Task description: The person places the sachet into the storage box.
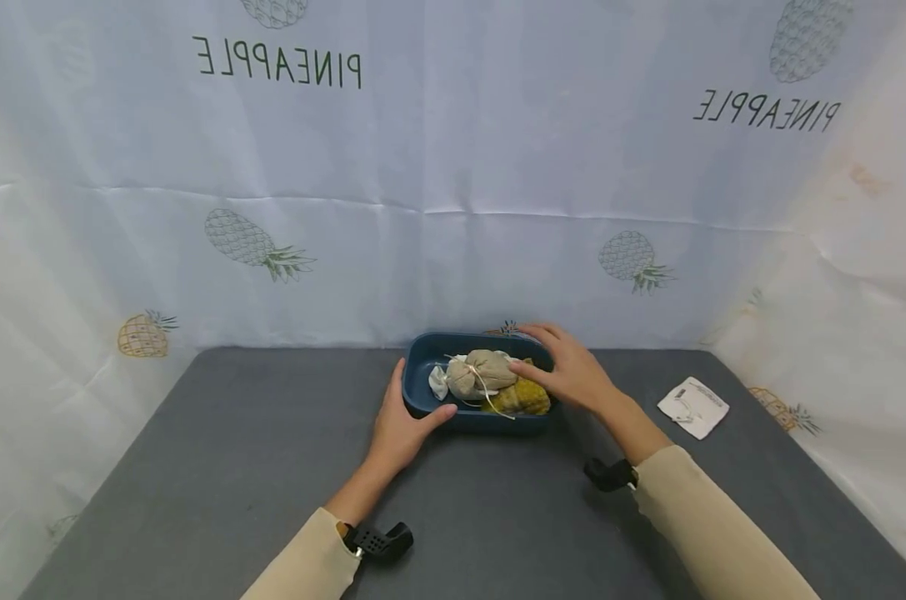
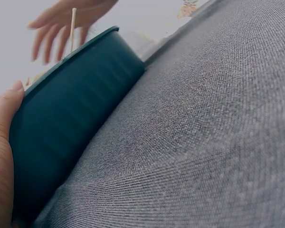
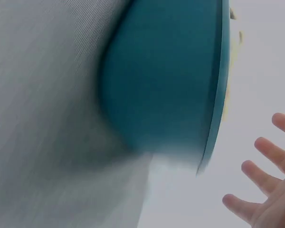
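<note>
A blue plastic basin [image 1: 453, 422] stands at the back edge of the grey table. My left hand [image 1: 402, 425] holds its left end, thumb at the front rim and fingers along the outer side. The left wrist view shows that thumb [image 2: 9, 107] against the basin wall [image 2: 71, 109]. Inside lie a tied beige cloth pouch [image 1: 488, 373], a yellow patterned cloth bundle [image 1: 526, 400] and a small white bundle [image 1: 438, 383]. Above the basin's right end is my right hand [image 1: 568, 371], fingers spread and holding nothing; the right wrist view shows those fingers [image 3: 263, 176] apart from the basin.
A flat white square packet [image 1: 694, 407] with printing lies on the table's right side. A white pineapple-print curtain [image 1: 453, 267] hangs right behind the table's back edge and along both sides. Bare grey tabletop [image 1: 483, 508] extends in front of the basin.
</note>
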{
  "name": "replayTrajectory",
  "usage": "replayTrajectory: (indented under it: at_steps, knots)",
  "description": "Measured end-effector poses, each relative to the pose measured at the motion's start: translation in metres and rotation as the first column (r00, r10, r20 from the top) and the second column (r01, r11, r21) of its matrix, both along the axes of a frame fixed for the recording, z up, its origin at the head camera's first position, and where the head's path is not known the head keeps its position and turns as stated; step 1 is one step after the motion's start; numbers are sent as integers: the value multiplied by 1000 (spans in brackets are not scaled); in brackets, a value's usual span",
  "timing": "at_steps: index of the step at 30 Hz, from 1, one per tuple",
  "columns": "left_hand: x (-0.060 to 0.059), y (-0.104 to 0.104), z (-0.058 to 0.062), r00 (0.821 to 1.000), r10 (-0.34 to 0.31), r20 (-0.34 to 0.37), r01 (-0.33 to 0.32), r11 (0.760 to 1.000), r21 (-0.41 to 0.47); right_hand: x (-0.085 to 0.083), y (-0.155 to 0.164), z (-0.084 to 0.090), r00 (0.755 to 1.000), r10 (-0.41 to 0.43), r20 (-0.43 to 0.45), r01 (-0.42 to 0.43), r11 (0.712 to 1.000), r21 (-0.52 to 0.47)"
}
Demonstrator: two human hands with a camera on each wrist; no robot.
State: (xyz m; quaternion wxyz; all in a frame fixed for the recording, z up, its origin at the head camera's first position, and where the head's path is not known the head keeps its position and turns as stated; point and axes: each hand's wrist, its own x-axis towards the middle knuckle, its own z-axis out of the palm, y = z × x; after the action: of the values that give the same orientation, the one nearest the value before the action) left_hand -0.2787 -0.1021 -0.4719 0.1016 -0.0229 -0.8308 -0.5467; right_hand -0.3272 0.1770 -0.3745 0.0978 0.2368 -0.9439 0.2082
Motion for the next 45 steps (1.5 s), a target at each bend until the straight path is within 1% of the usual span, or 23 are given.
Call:
replayTrajectory:
  at_steps: [5,9,13,16,20,23,25,29,33,37,41,43,45]
  knots:
    - [-1,-3,-1,1000,14,8,-14,1000,2,1,52,-12,994,-112,16,113,992,-61]
    - [-2,-3,-3,1000,18,9,-18,1000,-4,6,94,-23,977,-211,17,211,972,-101]
    - [-1,0,-4,1000,14,14,-14,1000,-15,15,131,-37,960,-281,-2,278,951,-134]
    - [-1,2,-3,1000,14,18,-13,1000,-18,22,153,-46,939,-345,-16,337,926,-172]
    - [-1,5,-1,1000,0,21,0,1000,-18,32,173,-56,893,-449,-19,433,871,-233]
    - [-1,7,0,1000,-7,20,7,1000,-13,36,185,-61,865,-501,-32,477,840,-259]
    - [-1,8,0,1000,-9,16,9,1000,-10,37,194,-66,853,-520,-42,491,828,-272]
    - [-2,7,-1,1000,-6,14,6,1000,-10,35,207,-78,838,-544,-49,517,818,-250]
    - [-2,7,-1,1000,-10,18,10,1000,-7,32,218,-90,831,-552,-71,528,823,-211]
    - [-1,5,-2,1000,-13,20,13,1000,-3,26,226,-93,840,-534,-94,513,839,-180]
    - [-1,2,-1,1000,5,27,-5,1000,-1,17,227,-95,860,-508,-47,504,860,-85]
    - [-2,1,-1,1000,10,29,-10,1000,-6,15,225,-96,859,-511,-21,510,859,-43]
    - [-2,1,0,999,11,35,-10,1000,-8,14,224,-97,853,-522,-8,522,853,-15]
